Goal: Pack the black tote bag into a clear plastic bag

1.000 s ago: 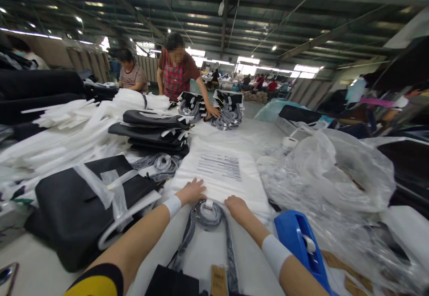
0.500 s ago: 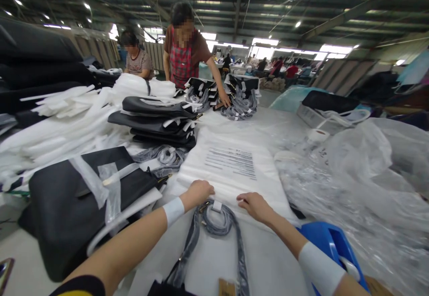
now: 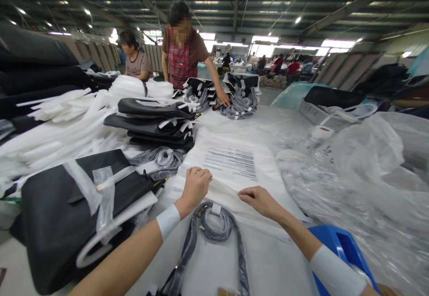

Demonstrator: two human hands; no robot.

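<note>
A stack of white plastic bags (image 3: 234, 166) with black printed text lies on the table in front of me. My left hand (image 3: 196, 186) is closed, its fingers pinching the near edge of the top bag. My right hand (image 3: 259, 200) also pinches that near edge, a little to the right. Between my wrists lies a coiled grey strap (image 3: 214, 222) wrapped in film, resting on white fabric.
A black bag (image 3: 67, 206) taped with white foam sits at my left. Stacked black bags (image 3: 154, 122) lie further back. A blue tape dispenser (image 3: 338, 251) is at the lower right beside crumpled clear plastic (image 3: 362, 175). Two people (image 3: 182, 50) work at the table's far end.
Both hands have moved forward onto the bag stack's near edge and gone from lying flat to pinching it. The camera has tilted slightly.
</note>
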